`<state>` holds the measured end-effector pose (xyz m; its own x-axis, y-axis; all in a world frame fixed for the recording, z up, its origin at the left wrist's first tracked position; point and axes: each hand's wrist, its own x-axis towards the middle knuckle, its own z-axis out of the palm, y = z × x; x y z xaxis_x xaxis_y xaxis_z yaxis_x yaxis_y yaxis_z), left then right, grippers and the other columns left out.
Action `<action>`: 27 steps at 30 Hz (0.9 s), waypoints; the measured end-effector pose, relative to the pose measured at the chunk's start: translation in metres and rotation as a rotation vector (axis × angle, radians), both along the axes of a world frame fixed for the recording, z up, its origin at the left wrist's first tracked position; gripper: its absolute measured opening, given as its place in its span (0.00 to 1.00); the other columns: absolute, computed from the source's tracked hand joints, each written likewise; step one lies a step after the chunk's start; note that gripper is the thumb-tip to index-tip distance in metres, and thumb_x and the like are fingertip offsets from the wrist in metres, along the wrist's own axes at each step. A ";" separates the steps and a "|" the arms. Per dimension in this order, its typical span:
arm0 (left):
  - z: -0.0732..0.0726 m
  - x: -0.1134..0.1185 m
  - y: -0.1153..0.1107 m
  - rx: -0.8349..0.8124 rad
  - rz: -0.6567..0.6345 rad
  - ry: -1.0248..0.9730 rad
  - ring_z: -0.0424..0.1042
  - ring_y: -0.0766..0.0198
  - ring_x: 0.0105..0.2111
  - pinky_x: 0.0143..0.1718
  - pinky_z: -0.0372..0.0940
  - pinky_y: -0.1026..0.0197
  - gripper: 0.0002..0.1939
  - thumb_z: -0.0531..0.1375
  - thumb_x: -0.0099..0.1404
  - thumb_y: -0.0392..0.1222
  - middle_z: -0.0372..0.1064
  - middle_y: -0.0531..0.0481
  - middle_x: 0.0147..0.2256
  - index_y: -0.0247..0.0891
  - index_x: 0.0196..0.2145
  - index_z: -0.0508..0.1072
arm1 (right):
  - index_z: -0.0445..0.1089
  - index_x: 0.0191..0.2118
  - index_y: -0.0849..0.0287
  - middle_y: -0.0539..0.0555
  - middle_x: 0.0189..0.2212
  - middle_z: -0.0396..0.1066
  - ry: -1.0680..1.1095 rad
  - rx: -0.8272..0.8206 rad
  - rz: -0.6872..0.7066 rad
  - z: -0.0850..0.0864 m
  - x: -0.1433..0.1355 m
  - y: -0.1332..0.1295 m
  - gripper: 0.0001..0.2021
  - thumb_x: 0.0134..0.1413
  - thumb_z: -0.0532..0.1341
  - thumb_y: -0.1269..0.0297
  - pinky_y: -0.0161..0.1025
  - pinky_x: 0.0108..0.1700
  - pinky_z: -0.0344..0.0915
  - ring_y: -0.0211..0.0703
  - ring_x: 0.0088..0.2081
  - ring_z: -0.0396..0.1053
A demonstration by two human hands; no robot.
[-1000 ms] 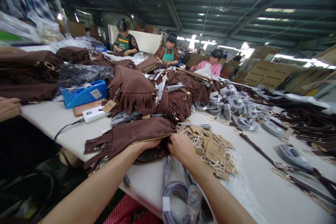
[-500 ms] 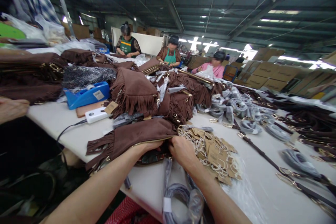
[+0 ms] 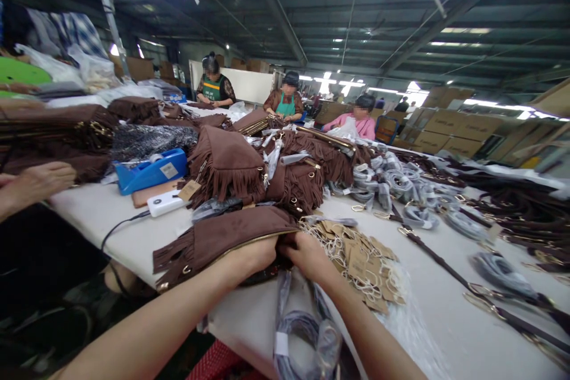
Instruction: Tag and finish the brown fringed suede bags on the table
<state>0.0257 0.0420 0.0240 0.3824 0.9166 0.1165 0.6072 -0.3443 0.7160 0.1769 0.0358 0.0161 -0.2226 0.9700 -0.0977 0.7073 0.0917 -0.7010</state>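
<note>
A brown suede-like fringed bag [image 3: 240, 228] lies on the table in front of me, its brass zipper open along the near side. My left hand [image 3: 262, 252] reaches into the opening, and its fingers are hidden inside. At the zipper's right end my right hand [image 3: 307, 252] has its fingers curled over the edge of the opening, gripping the bag; the fingertips are out of sight. Plastic-wrapped straps [image 3: 296, 338] lie below my right wrist. Just right of that hand is a heap of brown card tags [image 3: 360, 258] with white strings.
More fringed bags [image 3: 229, 157] are piled behind, beside a blue tape dispenser [image 3: 151, 172] and a white device [image 3: 167, 203] with a cable. Wrapped straps [image 3: 401, 181] and dark straps [image 3: 445, 261] cover the right. Another person's hand [image 3: 38, 184] is at far left; several co-workers sit beyond.
My left hand has shifted slightly right at the opening, and my right fingers have moved further over its edge. The other person's hand has come further into view at left. The view has tilted up.
</note>
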 end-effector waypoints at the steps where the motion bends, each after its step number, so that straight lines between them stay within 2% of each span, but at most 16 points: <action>1: 0.004 -0.002 -0.005 -0.014 -0.024 -0.007 0.70 0.57 0.46 0.49 0.66 0.51 0.10 0.58 0.68 0.40 0.69 0.45 0.49 0.39 0.46 0.71 | 0.74 0.34 0.60 0.54 0.35 0.76 0.096 -0.036 0.017 0.000 0.003 0.000 0.06 0.48 0.61 0.71 0.36 0.41 0.64 0.43 0.38 0.71; 4: 0.013 -0.008 -0.018 -0.072 -0.087 -0.043 0.69 0.59 0.36 0.42 0.63 0.57 0.06 0.57 0.59 0.31 0.71 0.50 0.33 0.39 0.30 0.72 | 0.71 0.32 0.60 0.47 0.23 0.69 0.370 -0.182 0.039 -0.002 0.012 0.000 0.08 0.49 0.62 0.61 0.31 0.25 0.60 0.35 0.23 0.64; 6: 0.016 -0.012 -0.022 -0.119 -0.097 -0.088 0.65 0.61 0.28 0.35 0.60 0.59 0.07 0.55 0.54 0.32 0.64 0.54 0.23 0.39 0.21 0.66 | 0.69 0.31 0.60 0.45 0.20 0.64 0.522 -0.275 0.034 -0.002 0.015 -0.001 0.14 0.47 0.64 0.53 0.29 0.20 0.52 0.31 0.18 0.57; 7: 0.015 -0.013 -0.022 -0.147 -0.090 -0.123 0.62 0.63 0.25 0.32 0.58 0.60 0.07 0.54 0.53 0.33 0.60 0.55 0.21 0.40 0.20 0.63 | 0.68 0.30 0.60 0.44 0.20 0.63 0.589 -0.308 0.028 -0.002 0.016 -0.003 0.17 0.45 0.65 0.50 0.29 0.19 0.52 0.30 0.18 0.57; 9: 0.010 -0.016 -0.021 -0.214 -0.065 -0.215 0.57 0.65 0.23 0.27 0.55 0.61 0.05 0.52 0.52 0.36 0.56 0.57 0.19 0.40 0.20 0.60 | 0.68 0.31 0.60 0.46 0.22 0.66 0.700 -0.339 0.012 -0.002 0.017 -0.006 0.21 0.42 0.66 0.44 0.29 0.23 0.59 0.31 0.21 0.62; 11: 0.002 -0.018 -0.019 -0.284 -0.040 -0.315 0.56 0.66 0.21 0.26 0.54 0.62 0.04 0.50 0.51 0.39 0.55 0.57 0.19 0.40 0.21 0.61 | 0.70 0.34 0.59 0.50 0.28 0.71 0.838 -0.360 0.008 -0.002 0.017 -0.010 0.25 0.43 0.65 0.39 0.34 0.33 0.68 0.35 0.28 0.71; 12: -0.002 -0.020 -0.018 -0.316 -0.029 -0.361 0.56 0.66 0.21 0.26 0.54 0.62 0.05 0.50 0.52 0.40 0.56 0.57 0.19 0.40 0.21 0.62 | 0.71 0.36 0.59 0.53 0.31 0.73 0.925 -0.377 0.016 -0.003 0.017 -0.011 0.25 0.44 0.66 0.40 0.37 0.39 0.70 0.38 0.33 0.74; 14: -0.008 -0.021 -0.019 -0.366 -0.017 -0.447 0.60 0.65 0.23 0.28 0.57 0.62 0.09 0.50 0.54 0.44 0.60 0.54 0.21 0.39 0.22 0.65 | 0.73 0.39 0.58 0.54 0.36 0.76 1.072 -0.403 0.038 -0.006 0.017 -0.014 0.23 0.41 0.71 0.47 0.38 0.46 0.68 0.41 0.40 0.75; 15: -0.009 -0.022 -0.021 -0.387 -0.021 -0.488 0.61 0.64 0.25 0.29 0.58 0.61 0.10 0.51 0.54 0.46 0.62 0.53 0.23 0.38 0.23 0.66 | 0.74 0.39 0.58 0.54 0.36 0.77 1.109 -0.404 0.045 -0.009 0.017 -0.015 0.21 0.39 0.74 0.53 0.38 0.46 0.68 0.41 0.40 0.76; 17: -0.011 -0.021 -0.025 -0.429 -0.042 -0.561 0.63 0.63 0.27 0.32 0.60 0.61 0.10 0.54 0.54 0.48 0.63 0.53 0.25 0.38 0.25 0.67 | 0.76 0.35 0.58 0.51 0.31 0.78 1.084 -0.367 0.025 -0.015 0.016 -0.015 0.17 0.36 0.76 0.60 0.36 0.43 0.68 0.39 0.35 0.75; 20: -0.014 -0.019 -0.030 -0.492 -0.067 -0.664 0.65 0.62 0.31 0.37 0.60 0.61 0.08 0.60 0.50 0.45 0.65 0.53 0.26 0.37 0.26 0.70 | 0.77 0.29 0.59 0.49 0.24 0.75 0.994 -0.274 -0.032 -0.022 0.014 -0.013 0.15 0.36 0.75 0.56 0.36 0.38 0.69 0.37 0.28 0.73; 24: -0.025 -0.013 -0.032 -0.561 -0.025 -0.858 0.66 0.63 0.32 0.38 0.60 0.63 0.08 0.65 0.47 0.40 0.69 0.53 0.28 0.37 0.28 0.74 | 0.79 0.29 0.59 0.50 0.24 0.75 0.898 -0.183 -0.014 -0.025 0.015 -0.011 0.16 0.37 0.74 0.51 0.35 0.35 0.68 0.38 0.28 0.71; 27: -0.037 -0.008 -0.031 -0.538 0.048 -0.919 0.65 0.65 0.27 0.33 0.62 0.62 0.10 0.67 0.49 0.45 0.68 0.53 0.25 0.36 0.27 0.75 | 0.80 0.30 0.57 0.50 0.26 0.76 0.885 -0.173 -0.008 -0.025 0.017 -0.013 0.15 0.39 0.73 0.51 0.36 0.36 0.69 0.39 0.29 0.71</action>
<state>0.0180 0.0107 -0.0125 0.3161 0.9451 -0.0826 -0.2389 0.1635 0.9572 0.1936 0.0224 -0.0093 -0.2786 0.9596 -0.0384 -0.0971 -0.0679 -0.9930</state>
